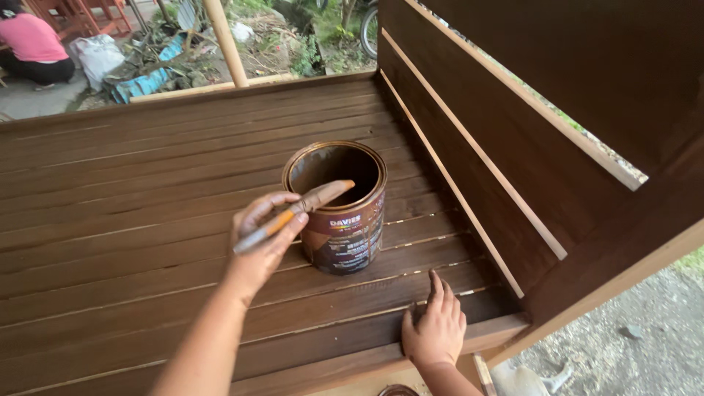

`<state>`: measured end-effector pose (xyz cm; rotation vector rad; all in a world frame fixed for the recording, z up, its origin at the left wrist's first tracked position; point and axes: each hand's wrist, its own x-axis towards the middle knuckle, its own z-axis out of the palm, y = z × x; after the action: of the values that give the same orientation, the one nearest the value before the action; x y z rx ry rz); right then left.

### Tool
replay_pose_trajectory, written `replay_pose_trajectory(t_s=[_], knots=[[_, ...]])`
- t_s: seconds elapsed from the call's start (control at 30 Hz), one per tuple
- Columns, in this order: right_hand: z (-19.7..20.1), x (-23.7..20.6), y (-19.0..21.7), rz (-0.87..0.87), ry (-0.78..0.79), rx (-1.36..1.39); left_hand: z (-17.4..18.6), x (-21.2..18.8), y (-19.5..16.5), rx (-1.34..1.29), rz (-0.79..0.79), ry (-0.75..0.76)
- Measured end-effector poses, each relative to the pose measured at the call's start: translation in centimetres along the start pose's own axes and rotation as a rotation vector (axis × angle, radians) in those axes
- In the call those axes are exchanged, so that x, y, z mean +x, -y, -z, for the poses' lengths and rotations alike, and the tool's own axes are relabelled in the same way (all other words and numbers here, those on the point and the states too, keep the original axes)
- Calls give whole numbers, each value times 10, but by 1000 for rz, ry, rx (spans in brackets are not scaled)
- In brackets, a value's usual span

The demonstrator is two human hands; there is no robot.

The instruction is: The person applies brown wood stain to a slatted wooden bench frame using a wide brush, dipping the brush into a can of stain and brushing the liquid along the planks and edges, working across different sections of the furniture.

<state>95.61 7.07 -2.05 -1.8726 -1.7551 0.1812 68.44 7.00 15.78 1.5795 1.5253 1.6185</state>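
Right hand [434, 331]: nearest the camera, palm down on the front edge of the slatted wooden platform [132, 220], fingers slightly spread and flat, holding nothing.
Left hand [262, 235]: raised over the slats, fingers and thumb clamped on the orange handle of a paintbrush [297, 213]; bristle end, stained brown, lies across the rim of the can.
Paint can [341, 209]: open, round metal, dark label, standing upright on the slats between the two hands, just beside the left one.
Side panel [499, 147]: dark-stained boards with pale battens, right of the can.
Person in pink top [33, 44]: crouched on the ground, far upper left.
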Motion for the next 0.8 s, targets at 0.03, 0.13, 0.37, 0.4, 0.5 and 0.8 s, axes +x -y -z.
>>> replay_pose_trajectory(t_s=[0.03, 0.13, 0.37, 0.4, 0.5, 0.8], knots=[[-1, 0, 0, -3, 1, -2, -7, -3, 5, -5, -117, -31], [-3, 1, -1, 19, -32, 2, -32, -12, 20, 48, -358, -154], [-10, 2, -8, 19, -51, 34, -70, -16, 45, -933, 244, -295], [-11, 2, -8, 30, -64, 45, -69, -15, 45, -1080, 253, -303], [-16, 4, -11, 57, -110, 60, -62, -20, 40, -1312, 376, -288], [-8, 9, -26, 214, -191, 321, 17, -142, 60, -1360, 187, -294]])
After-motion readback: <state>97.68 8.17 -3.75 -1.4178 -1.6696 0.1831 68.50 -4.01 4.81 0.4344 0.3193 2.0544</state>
